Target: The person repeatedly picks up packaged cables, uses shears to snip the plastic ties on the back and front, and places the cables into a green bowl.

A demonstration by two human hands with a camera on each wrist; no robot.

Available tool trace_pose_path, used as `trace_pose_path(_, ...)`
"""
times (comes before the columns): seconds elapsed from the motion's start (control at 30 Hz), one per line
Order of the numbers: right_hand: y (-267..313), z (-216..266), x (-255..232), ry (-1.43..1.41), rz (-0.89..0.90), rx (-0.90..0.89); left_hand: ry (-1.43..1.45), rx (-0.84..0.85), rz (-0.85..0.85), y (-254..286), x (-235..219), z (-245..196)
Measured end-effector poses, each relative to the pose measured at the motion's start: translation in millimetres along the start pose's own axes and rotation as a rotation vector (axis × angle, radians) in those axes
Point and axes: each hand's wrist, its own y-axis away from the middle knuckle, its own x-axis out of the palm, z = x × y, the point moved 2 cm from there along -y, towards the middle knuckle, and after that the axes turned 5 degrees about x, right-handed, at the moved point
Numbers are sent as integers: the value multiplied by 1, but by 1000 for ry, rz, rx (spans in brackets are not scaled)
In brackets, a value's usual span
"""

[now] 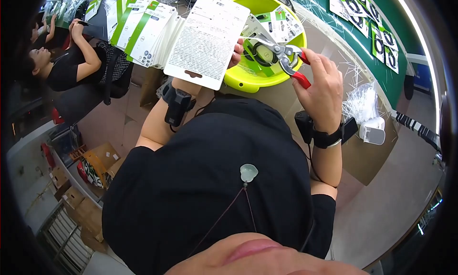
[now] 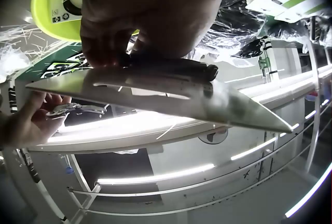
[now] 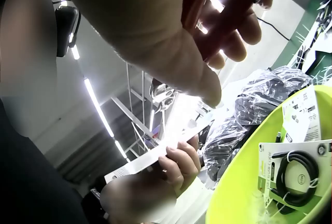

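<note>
Fingers of the left hand (image 1: 234, 53) are pinching a white packaging card (image 1: 207, 39) by its right edge, holding it up with the printed back side facing the camera, covered in tiny black text with a hang-slot cutout near the bottom. It's sitting around 11 o'clock in the head view, just above the person's chest. From the left wrist cam the card (image 2: 155, 92) is showing edge-on, thumb and fingers clamped on top.

The right hand (image 1: 322, 86) is curling around red-handled pliers (image 1: 281, 55) at about 1 o'clock, the metal jaws pointing left toward the card's edge. Can't tell if the jaws are touching it.

Right behind, a lime-green basin (image 1: 257, 79) is holding more carded cables with green-and-white fronts. A fanned stack of cards (image 1: 143, 31) is lying at 10 o'clock, partly hidden behind the held card. White plastic ties (image 1: 360, 103) are piling up at 3 o'clock on the brown table (image 1: 367, 165). Another person (image 1: 71, 65) is sitting at 9 o'clock.
</note>
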Motion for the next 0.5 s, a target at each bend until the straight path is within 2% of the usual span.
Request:
trace_pose_path(0.03,1,0,2,-1,2,0,1,0,-2,2,3,1)
trace_pose_path(0.13,3,3,10,1,63,-40,-451,198,-67,14,17,3)
trace_pose_path(0.27,2,7,18,32,74,-26,-582,300,-68,22,31,16)
trace_pose_path(0.3,2,8,19,32,74,-26,-582,300,-67,22,29,15)
trace_pose_path(0.4,1,8,21,23,57,-19,-519,163,-63,19,17,13)
trace_pose_path(0.5,0,9,22,26,61,-35,-509,205,-65,25,23,19)
